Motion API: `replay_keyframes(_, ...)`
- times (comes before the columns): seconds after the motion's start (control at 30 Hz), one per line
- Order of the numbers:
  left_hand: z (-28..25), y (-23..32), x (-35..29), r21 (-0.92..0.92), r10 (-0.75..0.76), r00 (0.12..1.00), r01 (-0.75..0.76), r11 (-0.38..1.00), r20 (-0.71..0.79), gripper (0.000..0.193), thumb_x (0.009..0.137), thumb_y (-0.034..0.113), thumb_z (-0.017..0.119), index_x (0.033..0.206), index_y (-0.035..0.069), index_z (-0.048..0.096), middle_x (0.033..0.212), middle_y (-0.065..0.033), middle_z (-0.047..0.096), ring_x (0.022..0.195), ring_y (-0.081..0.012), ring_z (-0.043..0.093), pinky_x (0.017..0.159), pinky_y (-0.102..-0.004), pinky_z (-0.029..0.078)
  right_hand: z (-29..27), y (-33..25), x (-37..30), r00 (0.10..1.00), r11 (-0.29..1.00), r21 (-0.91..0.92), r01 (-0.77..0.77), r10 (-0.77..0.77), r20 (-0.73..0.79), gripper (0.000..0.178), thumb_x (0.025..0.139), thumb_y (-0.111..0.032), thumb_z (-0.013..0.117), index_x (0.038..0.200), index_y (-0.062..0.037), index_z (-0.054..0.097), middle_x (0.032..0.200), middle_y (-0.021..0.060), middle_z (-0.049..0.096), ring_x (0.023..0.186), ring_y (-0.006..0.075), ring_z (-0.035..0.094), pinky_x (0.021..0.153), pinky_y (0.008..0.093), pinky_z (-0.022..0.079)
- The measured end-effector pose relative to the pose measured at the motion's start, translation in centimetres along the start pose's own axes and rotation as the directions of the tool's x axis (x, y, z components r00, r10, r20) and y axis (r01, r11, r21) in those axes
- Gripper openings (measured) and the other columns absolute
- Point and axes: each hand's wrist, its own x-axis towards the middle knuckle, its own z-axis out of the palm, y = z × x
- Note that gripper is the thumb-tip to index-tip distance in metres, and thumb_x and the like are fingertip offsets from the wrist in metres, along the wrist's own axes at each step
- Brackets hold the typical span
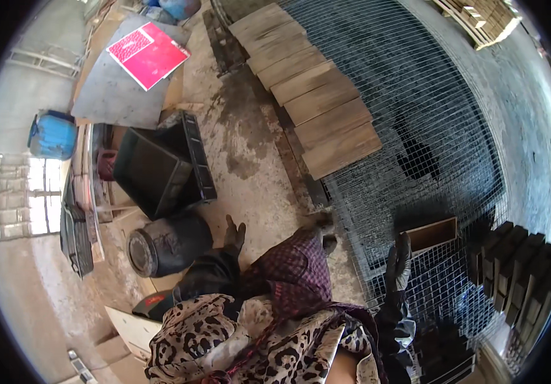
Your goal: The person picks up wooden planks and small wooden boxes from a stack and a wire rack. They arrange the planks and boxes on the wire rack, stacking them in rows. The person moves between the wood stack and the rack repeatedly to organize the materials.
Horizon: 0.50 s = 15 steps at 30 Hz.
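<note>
My left hand (232,237), in a dark glove, is held out above the floor with its fingers apart and nothing in it. It is nearest to a black barrel with a lid (176,240) lying to its left. My right hand (399,261), also gloved, grips the left end of a brown rectangular wooden board with pale edges (433,235). That board is tilted over the wire mesh (455,153). Ahead, a row of overlapping light brown boards (323,115) lies along the mesh's left edge.
Dark stacked wooden pieces (525,262) stand at the right. On the left are a black plastic crate (160,166), a blue drum (53,136) and a grey sheet (106,96) bearing a pink-red card (151,57). A wooden pallet stack (483,22) stands far right.
</note>
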Motion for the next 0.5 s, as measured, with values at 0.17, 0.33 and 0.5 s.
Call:
replay_keyframes(0.17,-3.7,5.4,6.6,-0.209,-0.024,1.0,0.027,0.978,0.016,0.07,0.083,0.041,0.043,0.133,0.009,0.005,0.118,-0.023,0.042,0.106,-0.0344,0.043,0.088,-0.0429,0.033,1.7,0.0,-4.6,0.988,0.98,0.136,-0.142,0.149,-0.047,0.045,0.087,-0.015,0.042,0.127,-0.0019,0.027,0.125,0.0172,0.037,0.114,0.0254,0.037,0.093,0.0344,0.03)
replay_keyframes(0.33,-6.9,16.0,15.0,-0.493,-0.065,0.959,0.2,0.847,0.277,0.069,0.082,0.046,0.044,0.133,0.013,0.012,0.125,-0.0143,0.038,0.114,-0.0282,0.037,0.091,-0.0473,0.027,8.4,0.6,-0.5,0.942,0.938,0.091,-0.335,0.332,0.046,0.049,0.087,-0.02,0.043,0.128,-0.0009,0.024,0.127,0.0175,0.035,0.116,0.025,0.035,0.095,0.0331,0.028)
replay_keyframes(0.5,-9.4,22.8,28.7,-0.62,-0.008,0.945,0.221,0.753,0.327,0.074,0.079,0.052,0.045,0.134,0.017,0.009,0.134,-0.01,0.026,0.12,-0.0268,0.031,0.092,-0.0503,0.024,18.0,-3.7,9.4,0.822,0.689,0.482,-0.541,0.555,0.128,0.057,0.086,-0.028,0.045,0.132,-0.0099,0.018,0.133,0.0108,0.026,0.121,0.0238,0.027,0.096,0.039,0.025)
